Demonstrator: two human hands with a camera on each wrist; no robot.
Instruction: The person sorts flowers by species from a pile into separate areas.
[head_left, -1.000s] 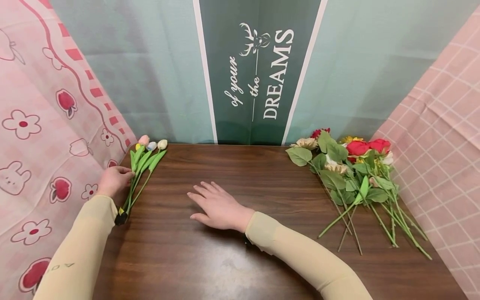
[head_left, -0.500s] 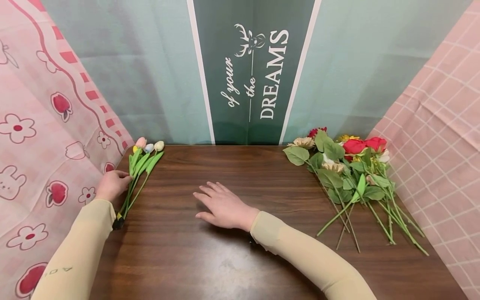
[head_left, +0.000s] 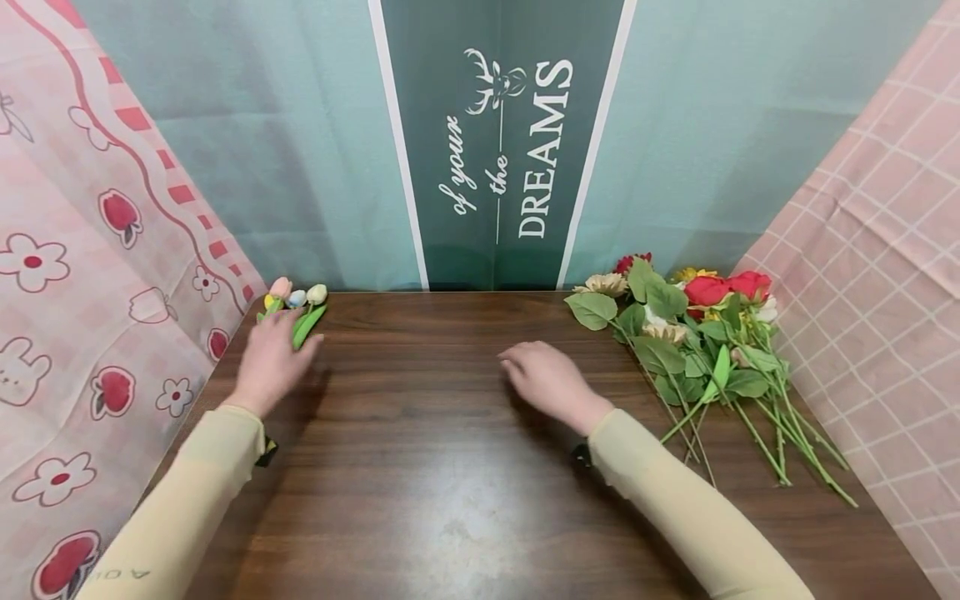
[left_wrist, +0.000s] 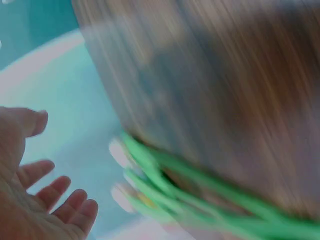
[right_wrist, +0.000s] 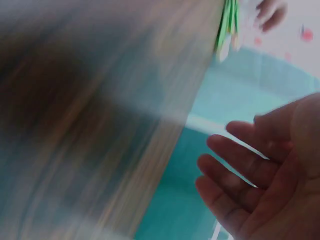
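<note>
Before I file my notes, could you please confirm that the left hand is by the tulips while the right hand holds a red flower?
Not quite: the right hand holds nothing, as the right wrist view shows. The left hand is indeed by the tulips.

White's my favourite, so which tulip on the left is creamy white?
The rightmost tulip; the pale blue tulip, pink tulip and yellow tulip sit left of it.

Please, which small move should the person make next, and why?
I would probably move the right hand towards the mixed flowers: it holds nothing and is the nearer hand to them, while the tulips lie together by the left hand, which looks empty too.
</note>
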